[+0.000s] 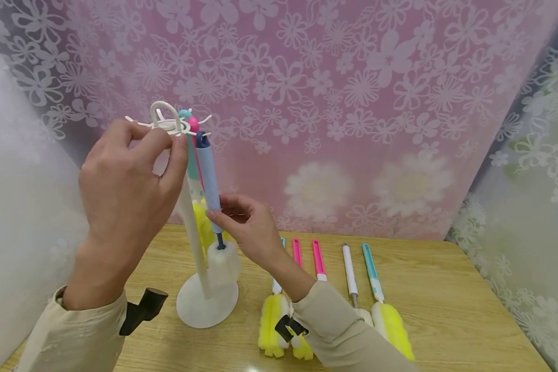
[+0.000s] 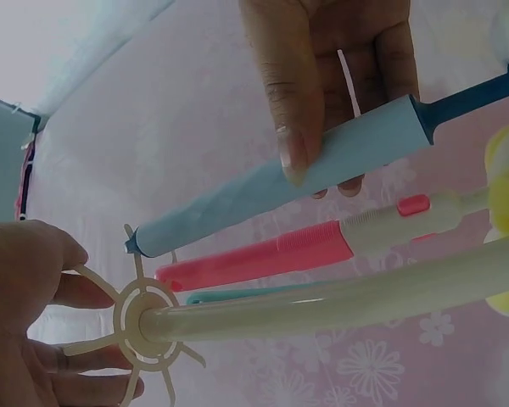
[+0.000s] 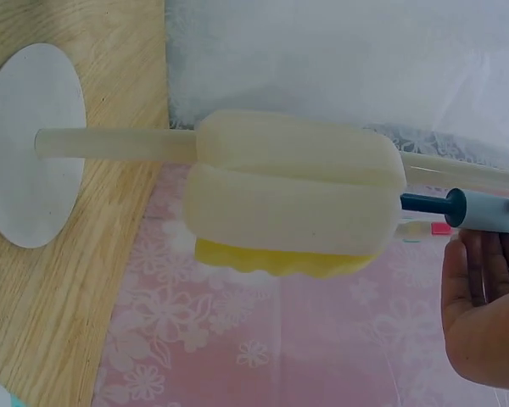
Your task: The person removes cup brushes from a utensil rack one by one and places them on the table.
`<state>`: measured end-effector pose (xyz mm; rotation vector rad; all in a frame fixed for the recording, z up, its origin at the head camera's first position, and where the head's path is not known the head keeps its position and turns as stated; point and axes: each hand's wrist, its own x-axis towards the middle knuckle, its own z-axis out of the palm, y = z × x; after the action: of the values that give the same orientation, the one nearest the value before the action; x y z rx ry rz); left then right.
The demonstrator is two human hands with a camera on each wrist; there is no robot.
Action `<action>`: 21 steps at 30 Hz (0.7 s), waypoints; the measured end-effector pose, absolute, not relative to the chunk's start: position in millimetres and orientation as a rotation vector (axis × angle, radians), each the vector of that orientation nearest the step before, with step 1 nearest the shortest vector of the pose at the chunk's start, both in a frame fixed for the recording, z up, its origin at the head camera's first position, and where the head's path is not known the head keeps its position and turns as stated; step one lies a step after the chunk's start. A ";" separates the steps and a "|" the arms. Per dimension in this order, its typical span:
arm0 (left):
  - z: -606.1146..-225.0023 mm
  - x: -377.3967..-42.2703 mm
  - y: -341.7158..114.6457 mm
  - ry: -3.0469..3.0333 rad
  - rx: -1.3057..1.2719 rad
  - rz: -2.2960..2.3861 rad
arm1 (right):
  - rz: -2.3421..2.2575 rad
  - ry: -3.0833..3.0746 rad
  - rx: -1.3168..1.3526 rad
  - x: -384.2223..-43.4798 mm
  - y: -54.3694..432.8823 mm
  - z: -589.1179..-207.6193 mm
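Observation:
A white rack [image 1: 197,258] with a ring of hooks on top and a round base stands on the table. My left hand [image 1: 130,181] pinches the hook ring at its top. Around the light blue handle of a bottle brush [image 1: 207,168], the thumb and fingers of my right hand [image 1: 256,227] hold on. This brush's white sponge head [image 3: 297,182] hangs beside the pole, above the base, and its dark handle end is at a hook. Behind it, a pink-handled brush [image 2: 271,256] and a teal-handled brush [image 2: 237,295] hang from the rack, partly hidden.
On the wooden table [image 1: 451,305] to the right lie several more sponge brushes, among them a pink-handled one [image 1: 318,258], a white-handled one [image 1: 350,268] and a teal-handled one [image 1: 372,271]. My right forearm covers some. A flowered pink curtain [image 1: 353,129] hangs behind.

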<state>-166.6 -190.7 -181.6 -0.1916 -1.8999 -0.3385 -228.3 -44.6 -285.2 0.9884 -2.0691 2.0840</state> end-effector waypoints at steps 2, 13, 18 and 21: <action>-180.9 -166.5 -190.1 -1.904 -0.187 -0.332 | 2.095 -2.063 0.984 -227.9 -45.3 -285.9; -180.1 -163.8 -187.7 -1.938 -0.172 -0.289 | 2.084 -2.011 1.014 -224.1 -37.9 -284.6; -181.0 -164.3 -186.5 -1.930 -0.185 -0.283 | 2.052 -1.973 0.997 -221.7 -21.3 -281.2; -182.1 -164.6 -186.5 -1.922 -0.180 -0.286 | 2.040 -1.930 0.993 -222.1 -6.7 -279.4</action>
<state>-164.6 -186.5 -182.1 -0.1800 -1.9218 -0.2861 -222.1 -6.7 -279.4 0.9931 -1.9295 2.0400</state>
